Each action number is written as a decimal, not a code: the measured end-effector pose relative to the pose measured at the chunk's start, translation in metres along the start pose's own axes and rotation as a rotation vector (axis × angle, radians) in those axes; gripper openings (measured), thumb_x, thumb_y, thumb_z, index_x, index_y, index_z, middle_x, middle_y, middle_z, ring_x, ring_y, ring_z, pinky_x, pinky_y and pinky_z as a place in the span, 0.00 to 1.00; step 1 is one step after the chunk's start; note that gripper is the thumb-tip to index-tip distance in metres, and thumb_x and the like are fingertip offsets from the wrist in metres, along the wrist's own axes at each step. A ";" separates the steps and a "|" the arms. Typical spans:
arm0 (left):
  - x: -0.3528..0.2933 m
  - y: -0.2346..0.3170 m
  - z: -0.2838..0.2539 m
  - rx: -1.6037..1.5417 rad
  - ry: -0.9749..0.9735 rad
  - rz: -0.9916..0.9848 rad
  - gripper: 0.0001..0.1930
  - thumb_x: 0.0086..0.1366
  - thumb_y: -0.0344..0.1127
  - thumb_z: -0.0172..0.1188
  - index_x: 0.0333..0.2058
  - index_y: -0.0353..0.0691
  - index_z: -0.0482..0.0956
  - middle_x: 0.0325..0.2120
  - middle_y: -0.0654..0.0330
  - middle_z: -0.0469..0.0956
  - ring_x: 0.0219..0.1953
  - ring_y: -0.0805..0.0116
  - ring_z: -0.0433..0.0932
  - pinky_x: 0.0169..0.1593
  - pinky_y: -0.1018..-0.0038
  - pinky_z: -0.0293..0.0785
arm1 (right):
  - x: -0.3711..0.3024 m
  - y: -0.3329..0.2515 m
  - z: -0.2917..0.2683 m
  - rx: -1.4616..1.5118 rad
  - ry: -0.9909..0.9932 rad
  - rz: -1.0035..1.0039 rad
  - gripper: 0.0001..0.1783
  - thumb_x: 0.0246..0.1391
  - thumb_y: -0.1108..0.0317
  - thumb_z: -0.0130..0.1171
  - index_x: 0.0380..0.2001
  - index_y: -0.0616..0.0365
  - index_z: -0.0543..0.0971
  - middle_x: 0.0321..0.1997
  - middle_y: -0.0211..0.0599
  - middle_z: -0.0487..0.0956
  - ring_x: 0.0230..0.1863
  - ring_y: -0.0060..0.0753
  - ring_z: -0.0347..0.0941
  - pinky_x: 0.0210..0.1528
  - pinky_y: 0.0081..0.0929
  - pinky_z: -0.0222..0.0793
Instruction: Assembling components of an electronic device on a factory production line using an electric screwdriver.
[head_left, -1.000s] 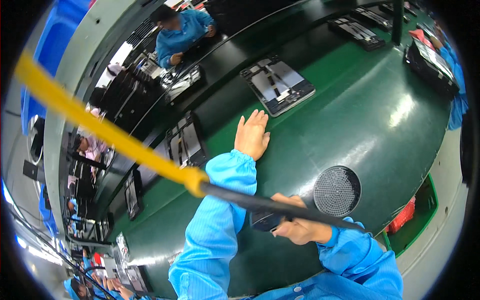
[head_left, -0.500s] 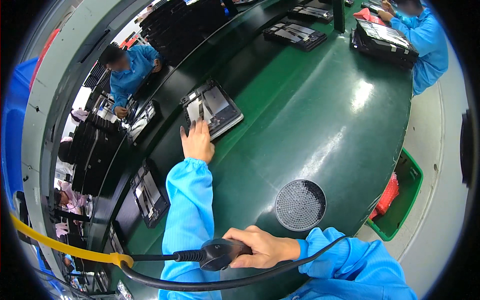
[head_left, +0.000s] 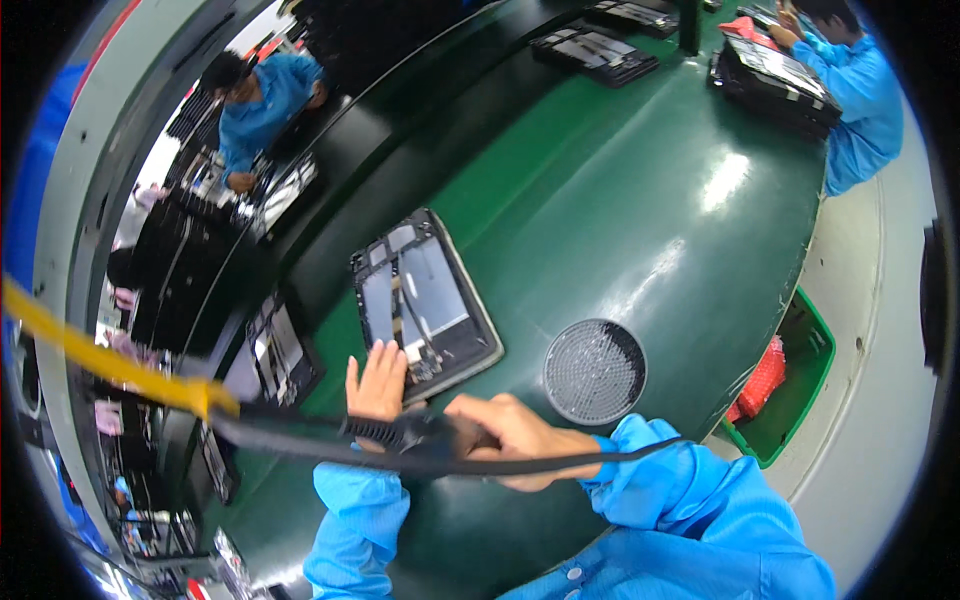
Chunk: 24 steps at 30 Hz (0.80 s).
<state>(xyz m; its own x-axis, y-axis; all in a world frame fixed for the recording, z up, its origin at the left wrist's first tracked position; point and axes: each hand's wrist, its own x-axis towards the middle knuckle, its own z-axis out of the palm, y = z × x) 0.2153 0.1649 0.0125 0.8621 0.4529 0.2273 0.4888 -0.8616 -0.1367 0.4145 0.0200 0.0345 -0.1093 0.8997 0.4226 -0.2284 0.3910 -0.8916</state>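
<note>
An opened tablet, its battery and circuit parts bare, lies tilted on the green table in front of me. My left hand rests with outstretched fingers on its near left corner. My right hand is closed around a black corded electric screwdriver, held above the table just nearer than the tablet. Its tip is hidden, and it is blurred by motion. To the right of the tablet sits a round grey dish with a perforated surface and small dark pieces along its right side.
A black cable hangs from a yellow strap across the lower left. Other opened tablets lie along the left and far back, with a stack at the far right. A green bin holds red wrap. Co-workers sit across and far right.
My left hand has drawn the tablet nearer to me and turned it, its near end now beside the screwdriver. The right hand with the screwdriver has shifted slightly up in view.
</note>
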 end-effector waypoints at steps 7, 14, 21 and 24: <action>-0.086 0.086 -0.043 -0.271 0.089 -0.170 0.30 0.38 0.29 0.67 0.46 0.32 0.74 0.50 0.49 0.72 0.57 0.52 0.68 0.61 0.47 0.52 | -0.005 -0.036 -0.015 0.307 0.224 0.045 0.28 0.54 0.43 0.54 0.33 0.63 0.69 0.19 0.33 0.71 0.19 0.20 0.68 0.22 0.18 0.65; -0.137 0.141 -0.048 -0.416 0.114 -0.120 0.31 0.38 0.35 0.74 0.43 0.31 0.74 0.46 0.48 0.75 0.54 0.48 0.71 0.60 0.41 0.51 | 0.001 -0.047 -0.068 0.005 0.427 -0.125 0.46 0.52 0.28 0.35 0.42 0.68 0.71 0.19 0.38 0.74 0.17 0.24 0.70 0.20 0.19 0.66; -0.142 0.158 -0.044 -0.527 0.080 -0.146 0.30 0.37 0.38 0.75 0.40 0.31 0.76 0.44 0.48 0.77 0.54 0.49 0.71 0.60 0.40 0.49 | -0.004 -0.021 -0.078 -0.013 0.437 -0.181 0.47 0.54 0.27 0.24 0.44 0.66 0.67 0.19 0.39 0.71 0.17 0.29 0.69 0.21 0.26 0.68; -0.137 0.161 -0.040 -0.534 0.123 -0.140 0.28 0.38 0.37 0.74 0.39 0.31 0.77 0.43 0.49 0.78 0.54 0.49 0.71 0.60 0.41 0.50 | -0.004 -0.020 -0.073 -0.024 0.453 -0.190 0.46 0.54 0.28 0.29 0.42 0.67 0.69 0.19 0.40 0.72 0.17 0.28 0.69 0.21 0.24 0.68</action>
<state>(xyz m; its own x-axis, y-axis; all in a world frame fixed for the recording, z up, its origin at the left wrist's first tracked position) 0.1711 -0.0453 -0.0020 0.7563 0.5691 0.3228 0.4343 -0.8056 0.4028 0.4903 0.0231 0.0391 0.3647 0.8038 0.4699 -0.1807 0.5562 -0.8112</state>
